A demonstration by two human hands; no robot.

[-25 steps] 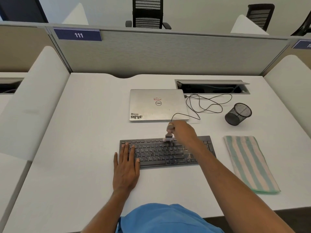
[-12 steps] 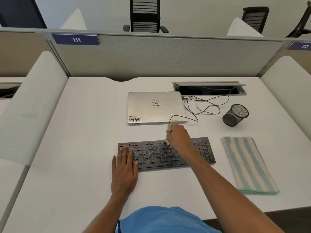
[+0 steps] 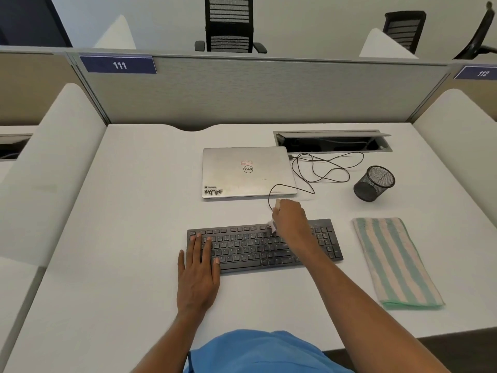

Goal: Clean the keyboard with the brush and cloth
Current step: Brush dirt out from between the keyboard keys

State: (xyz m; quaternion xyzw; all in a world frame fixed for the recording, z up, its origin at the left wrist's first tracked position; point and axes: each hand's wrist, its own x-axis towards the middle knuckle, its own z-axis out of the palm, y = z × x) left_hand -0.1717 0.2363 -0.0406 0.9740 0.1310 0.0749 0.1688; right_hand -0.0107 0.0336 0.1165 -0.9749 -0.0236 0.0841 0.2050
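A black keyboard [image 3: 250, 249] lies flat on the white desk [image 3: 129, 238]. My left hand [image 3: 197, 275] rests on its left end with straight fingers over the keys. My right hand [image 3: 290, 219] grips a small brush [image 3: 273, 224] whose pale handle end pokes out above the fist. The bristles touch the upper rows near the keyboard's middle. A folded cloth [image 3: 395, 262] with green and pink stripes lies to the right of the keyboard, untouched.
A closed silver laptop [image 3: 247, 172] sits behind the keyboard, with a looped black cable [image 3: 322, 168] running from it. A black mesh pen cup [image 3: 373, 183] lies tipped at the right. An open cable hatch [image 3: 333, 142] is set in the desk's back.
My right hand with the brush has shifted slightly toward the keyboard's back edge and stays on the upper rows. My left hand has stayed on the left end.
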